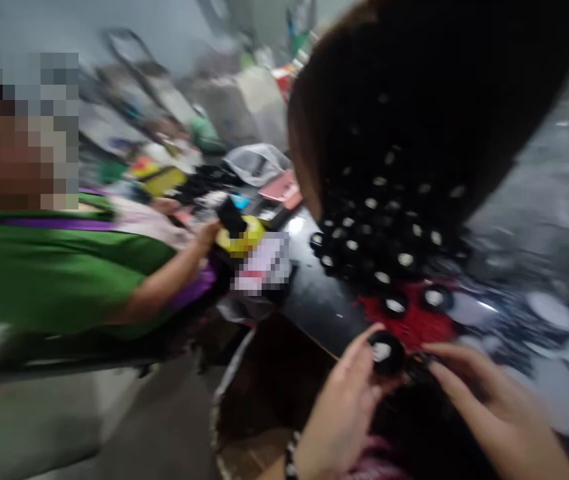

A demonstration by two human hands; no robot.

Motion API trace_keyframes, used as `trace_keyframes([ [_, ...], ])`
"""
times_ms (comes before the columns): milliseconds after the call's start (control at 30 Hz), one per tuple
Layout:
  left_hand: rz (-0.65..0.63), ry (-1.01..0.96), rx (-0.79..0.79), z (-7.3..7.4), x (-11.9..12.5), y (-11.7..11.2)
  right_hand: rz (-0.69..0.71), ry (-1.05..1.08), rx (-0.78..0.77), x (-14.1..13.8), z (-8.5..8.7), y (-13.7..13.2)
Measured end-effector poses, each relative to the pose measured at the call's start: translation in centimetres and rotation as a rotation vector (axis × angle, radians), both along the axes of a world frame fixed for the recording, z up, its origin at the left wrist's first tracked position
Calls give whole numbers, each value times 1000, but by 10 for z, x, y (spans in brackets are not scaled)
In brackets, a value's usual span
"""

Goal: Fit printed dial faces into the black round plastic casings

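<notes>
Everything is smeared by motion blur, so only the broad shapes are clear. Low in the view the person's left hand (344,407) pinches a small round black cap (387,352) between thumb and fingertips, just above the near edge of the table (314,300). The cap is glossy black, low and disc-like, with a pale white spot in the middle of the face turned upward. Its rim is too blurred to show any detail.

The right hand (489,400) comes in from the other side. Its fingers are stretched out long and close together, and their tips lie just beside the cap against something dark. I cannot tell whether they grip anything. A beaded bracelet (290,460) sits on the left wrist.

Just beyond the hands lies a red patch (414,327) on the table with two more caps of the same kind on it. Behind that, a heap of caps (379,227), all black with white centres, spills from the mouth of a big tipped carton (414,80) with a dark inside. Pale round discs (549,310) lie scattered to the right.

Below the table edge, left of the hands, stands an open brown box (274,380). At the left, a co-worker in a green shirt (54,273) reaches an arm toward a yellow thing (241,237) with something black above it.
</notes>
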State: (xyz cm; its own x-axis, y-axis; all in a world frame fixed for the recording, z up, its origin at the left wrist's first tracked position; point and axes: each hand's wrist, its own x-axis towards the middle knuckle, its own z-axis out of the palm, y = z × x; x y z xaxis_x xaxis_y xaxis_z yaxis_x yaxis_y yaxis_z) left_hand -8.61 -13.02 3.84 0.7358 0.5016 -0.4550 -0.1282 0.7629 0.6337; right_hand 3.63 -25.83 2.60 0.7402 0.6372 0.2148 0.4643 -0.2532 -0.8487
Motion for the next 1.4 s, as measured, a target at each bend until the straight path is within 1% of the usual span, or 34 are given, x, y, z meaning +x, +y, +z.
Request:
trace_keyframes([
  [67, -39, 18, -2, -2, 3, 2, -56, 148, -6, -4, 16, 2],
  [100, -61, 32, -8, -5, 6, 1, -60, 199, -6, -4, 20, 3],
  [167, -112, 68, -18, -10, 11, -6, -65, 238, 12, -3, 23, 4],
  [267, -168, 110, -3, -14, 15, -16, -50, 220, -14, -4, 22, 3],
  [333, -187, 139, 41, -15, 14, -19, -49, 245, -58, -7, 22, 5],
  [400, -228, 164, 106, -18, 12, -17, -36, 291, -102, -8, 21, 7],
  [467, -296, 174, 180, -22, 9, -12, -8, 329, -143, -7, 20, 8],
  [567, -385, 171, 272, -27, 5, -7, -14, 355, -188, -4, 17, 6],
  [667, -429, 162, 304, -28, 4, -8, -27, 360, -209, -5, 11, 1],
  [733, -452, 179, 333, -29, 4, -11, -2, 371, -218, -10, 8, -4],
  [833, -492, 256, 448, -31, 1, -13, 58, 383, -216, -19, 4, -11],
  [900, -509, 292, 524, -35, -5, -10, 92, 368, -217, -22, 3, -14],
  [967, -476, 316, 563, -40, -11, -4, 153, 296, -224, -19, 2, -13],
  [1033, -388, 329, 520, -45, -16, 3, 205, 111, -283, -11, 1, -7],
  [1133, -231, 283, 317, -46, -18, 9, 192, -279, -516, 4, -2, 8],
  [1200, -159, 243, 187, -43, -17, 9, 210, -462, -657, 10, -5, 19],
  [1233, -132, 229, 140, -42, -15, 8, 227, -517, -696, 12, -7, 23],
  [1300, -89, 197, 65, -38, -11, 4, 237, -575, -725, 14, -9, 30],
  [1400, -10, 126, 4, -36, -4, -5, 213, -591, -730, 14, -11, 34],
])
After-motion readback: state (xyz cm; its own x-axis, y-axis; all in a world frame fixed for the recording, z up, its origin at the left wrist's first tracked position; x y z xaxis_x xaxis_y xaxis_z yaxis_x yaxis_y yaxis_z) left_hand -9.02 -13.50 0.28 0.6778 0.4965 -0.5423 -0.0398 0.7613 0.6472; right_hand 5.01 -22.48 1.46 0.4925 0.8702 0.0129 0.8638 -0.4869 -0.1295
